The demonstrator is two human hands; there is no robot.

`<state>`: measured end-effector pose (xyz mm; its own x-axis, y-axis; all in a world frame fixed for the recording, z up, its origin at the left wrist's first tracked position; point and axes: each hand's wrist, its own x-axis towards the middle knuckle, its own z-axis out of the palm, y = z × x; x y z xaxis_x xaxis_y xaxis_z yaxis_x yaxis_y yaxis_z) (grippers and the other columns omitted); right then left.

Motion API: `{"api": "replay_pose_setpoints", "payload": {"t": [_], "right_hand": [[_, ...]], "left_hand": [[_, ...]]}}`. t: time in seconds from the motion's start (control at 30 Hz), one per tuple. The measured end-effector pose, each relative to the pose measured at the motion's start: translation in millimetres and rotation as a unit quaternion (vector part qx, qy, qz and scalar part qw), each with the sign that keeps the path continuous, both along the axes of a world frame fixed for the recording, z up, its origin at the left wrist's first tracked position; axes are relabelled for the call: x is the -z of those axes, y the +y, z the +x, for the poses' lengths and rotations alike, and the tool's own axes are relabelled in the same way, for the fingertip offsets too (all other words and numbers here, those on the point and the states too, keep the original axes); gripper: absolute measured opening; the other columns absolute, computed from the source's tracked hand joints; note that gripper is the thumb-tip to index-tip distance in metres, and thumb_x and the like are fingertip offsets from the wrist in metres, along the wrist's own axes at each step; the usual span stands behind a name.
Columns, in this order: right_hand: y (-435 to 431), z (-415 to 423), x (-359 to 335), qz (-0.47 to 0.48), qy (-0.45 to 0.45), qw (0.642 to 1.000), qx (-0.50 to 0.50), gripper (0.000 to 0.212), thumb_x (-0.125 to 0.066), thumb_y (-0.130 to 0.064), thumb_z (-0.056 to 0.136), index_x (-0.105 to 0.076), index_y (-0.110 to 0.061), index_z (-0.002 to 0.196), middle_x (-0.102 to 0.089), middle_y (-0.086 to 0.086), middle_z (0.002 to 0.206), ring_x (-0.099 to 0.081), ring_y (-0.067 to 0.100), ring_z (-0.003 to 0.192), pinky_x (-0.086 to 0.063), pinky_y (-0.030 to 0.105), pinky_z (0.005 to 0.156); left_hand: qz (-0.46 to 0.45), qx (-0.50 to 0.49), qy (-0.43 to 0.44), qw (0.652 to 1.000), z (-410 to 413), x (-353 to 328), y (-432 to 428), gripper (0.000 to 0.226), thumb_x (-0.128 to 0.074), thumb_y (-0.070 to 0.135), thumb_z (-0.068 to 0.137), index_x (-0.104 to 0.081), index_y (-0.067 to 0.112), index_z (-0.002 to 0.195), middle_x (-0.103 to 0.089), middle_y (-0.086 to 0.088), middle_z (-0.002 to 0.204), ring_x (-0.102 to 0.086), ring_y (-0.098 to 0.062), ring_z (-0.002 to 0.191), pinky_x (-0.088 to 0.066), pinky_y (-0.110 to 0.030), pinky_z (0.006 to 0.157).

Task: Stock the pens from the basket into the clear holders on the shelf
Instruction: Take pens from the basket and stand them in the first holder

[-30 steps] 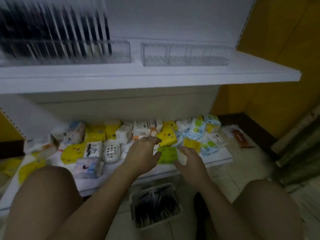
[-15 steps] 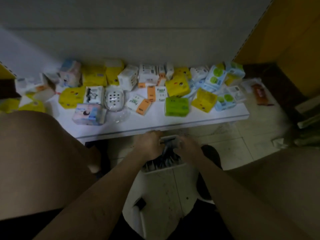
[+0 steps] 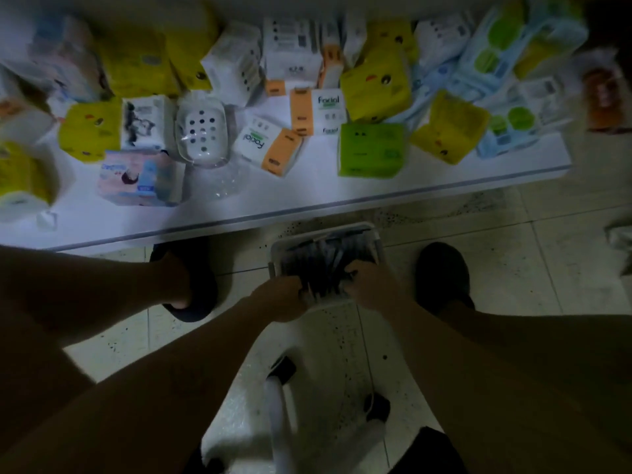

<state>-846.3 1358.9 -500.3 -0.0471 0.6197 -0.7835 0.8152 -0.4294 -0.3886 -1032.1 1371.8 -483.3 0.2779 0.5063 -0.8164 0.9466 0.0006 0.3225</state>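
A white basket stands on the tiled floor between my feet, just in front of the low shelf. It holds a heap of dark pens. My left hand reaches in at the basket's near left side, fingers curled around a bunch of pens. At the near right side, my right hand is closed on pens too. The two hands sit close together over the near rim. The clear holders and the upper shelf are out of view.
The low white shelf carries several tissue packs, among them a green one, plus a white soap dish. My feet in dark slippers flank the basket. A white stool is under me.
My view has tipped down from the upper shelf to the floor. Both hands have dropped from the low shelf into the basket and closed on pens.
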Motion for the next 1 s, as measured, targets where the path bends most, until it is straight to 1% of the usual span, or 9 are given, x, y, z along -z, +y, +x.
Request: {"api": "replay_pose_setpoints", "payload": {"t": [0.1, 0.17, 0.27, 0.4, 0.5, 0.6, 0.73, 0.87, 1.0], "right_hand": [[-12.8, -0.5, 24.0, -0.021, -0.002, 1.000, -0.005, 0.021, -0.046, -0.020, 0.100, -0.060, -0.006, 0.106, -0.057, 0.014, 0.102, -0.052, 0.020, 0.080, -0.043, 0.035, 0.083], [-20.1, -4.1, 33.1, -0.022, -0.001, 1.000, 0.004, 0.028, -0.044, -0.012, 0.098, -0.044, -0.017, 0.070, -0.040, 0.003, 0.072, -0.032, 0.011, 0.060, -0.031, 0.023, 0.067], [-23.4, -6.8, 44.6, -0.014, 0.006, 0.999, 0.029, 0.041, -0.046, -0.006, 0.093, -0.026, -0.025, 0.063, -0.026, -0.005, 0.066, -0.032, 0.013, 0.061, -0.027, 0.023, 0.058], [-18.4, -9.2, 55.3, 0.002, 0.004, 0.999, 0.049, 0.014, -0.050, -0.013, 0.092, -0.063, -0.010, 0.095, -0.057, 0.006, 0.098, -0.048, 0.030, 0.106, -0.039, 0.036, 0.093], [-13.1, -11.9, 51.5, 0.023, -0.015, 0.999, 0.036, 0.019, -0.045, -0.033, 0.088, -0.055, -0.024, 0.074, -0.051, 0.004, 0.090, -0.046, 0.029, 0.105, -0.035, 0.036, 0.095], [-18.1, -11.6, 61.2, -0.026, -0.030, 0.999, 0.026, 0.053, -0.040, -0.042, 0.083, -0.056, -0.016, 0.127, -0.048, 0.013, 0.135, -0.035, 0.036, 0.134, -0.031, 0.044, 0.112], [-27.3, -11.3, 72.6, -0.034, -0.033, 0.999, -0.006, 0.078, -0.027, -0.047, 0.070, -0.043, -0.020, 0.142, -0.044, 0.011, 0.142, -0.032, 0.034, 0.138, -0.034, 0.043, 0.111], [-25.1, -9.2, 57.2, -0.078, -0.029, 0.997, -0.005, 0.055, -0.041, -0.035, 0.092, -0.041, -0.015, 0.143, -0.035, 0.013, 0.150, -0.030, 0.031, 0.139, -0.028, 0.039, 0.114], [-30.2, -8.0, 60.9, -0.055, -0.028, 0.998, -0.019, 0.062, -0.033, -0.040, 0.092, -0.027, -0.023, 0.151, -0.031, 0.010, 0.154, -0.025, 0.032, 0.143, -0.027, 0.046, 0.115]], "left_hand": [[-0.029, -0.009, 0.022, 0.999, -2.9, 31.1, -5.1, 0.036, -0.052, 0.028, 0.094, -0.055, 0.010, 0.124, -0.056, -0.010, 0.124, -0.056, -0.024, 0.110, -0.048, -0.033, 0.091], [-0.033, -0.017, 0.023, 0.999, -2.3, 41.4, -7.8, 0.036, -0.052, 0.027, 0.094, -0.055, 0.010, 0.126, -0.054, -0.009, 0.125, -0.055, -0.024, 0.112, -0.048, -0.032, 0.091], [-0.030, -0.024, 0.019, 0.999, 3.4, 50.9, -8.3, 0.038, -0.052, 0.026, 0.095, -0.053, 0.008, 0.128, -0.053, -0.012, 0.129, -0.054, -0.026, 0.115, -0.047, -0.032, 0.092], [-0.058, -0.053, 0.003, 0.997, 16.4, 66.8, -5.2, 0.042, -0.049, 0.027, 0.097, -0.050, 0.006, 0.133, -0.050, -0.013, 0.134, -0.051, -0.028, 0.118, -0.046, -0.032, 0.095], [-0.076, -0.068, -0.006, 0.995, 24.6, 71.6, -11.7, 0.047, -0.050, 0.025, 0.097, -0.044, 0.008, 0.139, -0.046, -0.013, 0.139, -0.048, -0.028, 0.123, -0.043, -0.031, 0.098], [-0.073, -0.065, -0.026, 0.995, 23.5, 72.6, -23.0, 0.059, -0.055, 0.026, 0.093, -0.033, 0.014, 0.146, -0.040, -0.011, 0.145, -0.044, -0.028, 0.127, -0.041, -0.029, 0.098], [-0.079, -0.067, -0.054, 0.993, 25.3, 67.6, -22.5, 0.053, -0.053, 0.020, 0.095, -0.035, 0.015, 0.144, -0.043, -0.012, 0.141, -0.045, -0.026, 0.125, -0.041, -0.027, 0.097], [-0.098, -0.135, -0.058, 0.984, 32.0, 68.3, -13.5, 0.042, -0.055, 0.017, 0.095, -0.047, 0.009, 0.135, -0.050, -0.014, 0.131, -0.050, -0.025, 0.115, -0.041, -0.026, 0.087], [-0.099, -0.197, -0.059, 0.973, 34.8, 70.0, -9.9, 0.039, -0.061, 0.009, 0.090, -0.054, 0.004, 0.127, -0.052, -0.013, 0.126, -0.047, -0.018, 0.100, -0.041, -0.026, 0.082]]}}
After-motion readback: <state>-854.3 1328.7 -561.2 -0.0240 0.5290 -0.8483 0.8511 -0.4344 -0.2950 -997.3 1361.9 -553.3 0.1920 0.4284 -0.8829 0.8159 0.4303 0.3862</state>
